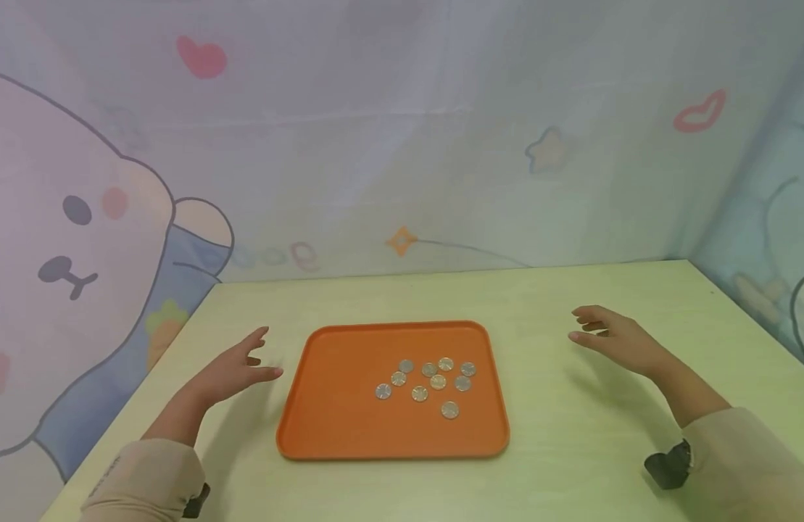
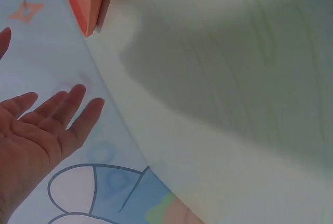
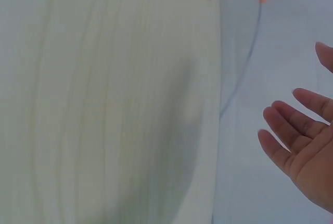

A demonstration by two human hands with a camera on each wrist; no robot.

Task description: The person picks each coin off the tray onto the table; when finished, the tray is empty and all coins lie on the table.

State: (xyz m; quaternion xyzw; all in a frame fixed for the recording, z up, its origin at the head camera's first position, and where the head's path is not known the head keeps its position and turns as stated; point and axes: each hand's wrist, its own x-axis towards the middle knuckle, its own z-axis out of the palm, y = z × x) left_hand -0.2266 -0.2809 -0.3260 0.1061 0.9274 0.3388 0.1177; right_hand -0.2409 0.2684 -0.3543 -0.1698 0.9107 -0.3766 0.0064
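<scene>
An orange tray lies on the table, with several silvery and pale gold coins spread over its right half. Left of the tray my left hand hovers above the table, its fingers loosely extended and holding nothing. On the other side, farther from the tray, my right hand is also raised with relaxed, empty fingers. In the left wrist view the left palm faces the camera, and a corner of the tray shows. The right wrist view shows the right fingers spread apart.
The pale wooden table ends at a printed cloth backdrop behind. A large cartoon bear is printed on the cloth at the left. Both sleeves are beige, with a dark object at the right cuff.
</scene>
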